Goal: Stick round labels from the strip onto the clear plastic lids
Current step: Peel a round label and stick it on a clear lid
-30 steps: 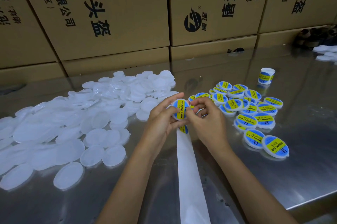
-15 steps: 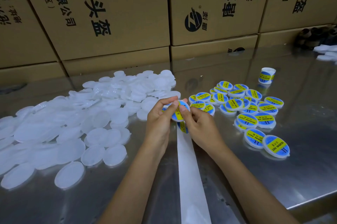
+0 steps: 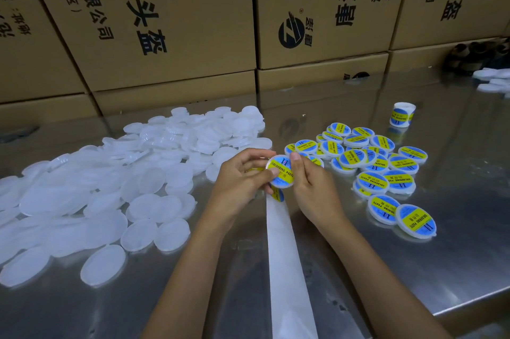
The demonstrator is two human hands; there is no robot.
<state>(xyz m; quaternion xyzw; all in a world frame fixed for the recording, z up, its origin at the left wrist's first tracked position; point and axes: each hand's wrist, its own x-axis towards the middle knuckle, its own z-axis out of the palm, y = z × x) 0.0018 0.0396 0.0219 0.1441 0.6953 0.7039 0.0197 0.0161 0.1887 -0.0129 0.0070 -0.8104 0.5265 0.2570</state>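
Both hands grip one labelled lid (image 3: pixel 280 173) at the centre of the steel surface (image 3: pixel 455 242), the left hand (image 3: pixel 240 181) and right hand (image 3: pixel 311 184) fingers pinching its rim above the label strip (image 3: pixel 287 269); bare lids (image 3: pixel 110 187) lie at 9 o'clock, labelled lids (image 3: pixel 380 167) at 3 o'clock.

View: one head camera, worn by the person, wide-angle.
Facing: forward and down across the worktop (image 3: pixel 414 269) toward the boxes (image 3: pixel 154 21) stacked at its far edge.
Nearness: close; both forearms enter from the bottom edge, and the left hand (image 3: pixel 237 181) and right hand (image 3: pixel 311 184) meet near the middle of the frame.
Spread: plain lids (image 3: pixel 116 187) lie left, labelled lids (image 3: pixel 378 167) right.
Distortion: the edges bow outward.
Shared ground: none, only one view.
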